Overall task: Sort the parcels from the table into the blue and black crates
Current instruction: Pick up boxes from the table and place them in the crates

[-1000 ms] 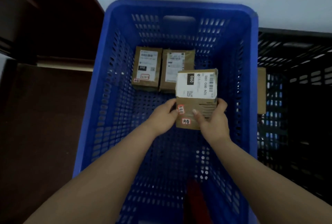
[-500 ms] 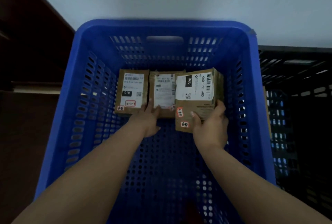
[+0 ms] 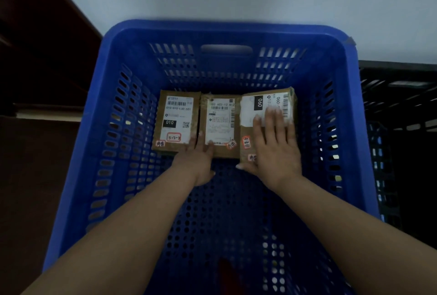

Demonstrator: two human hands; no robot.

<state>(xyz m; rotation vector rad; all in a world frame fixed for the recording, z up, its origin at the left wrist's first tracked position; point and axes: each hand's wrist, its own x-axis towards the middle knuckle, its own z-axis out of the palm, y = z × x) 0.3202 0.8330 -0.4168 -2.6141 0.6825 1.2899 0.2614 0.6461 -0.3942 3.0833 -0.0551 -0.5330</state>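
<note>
Pale wall behind, blue crate (image 3: 113,152) below — I've just set the third parcel (image 3: 267,114) down; a moment ago it was lifted. Right hand (image 3: 274,145) flat, fingers spread on top; left hand (image 3: 196,159), fingers straight, touches the middle parcel (image 3: 220,124). Placement looks done.

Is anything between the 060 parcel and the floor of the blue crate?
Nothing visible. The 060 parcel already lies on the blue crate floor beside the middle parcel, with the right hand flat on top of it.
</note>
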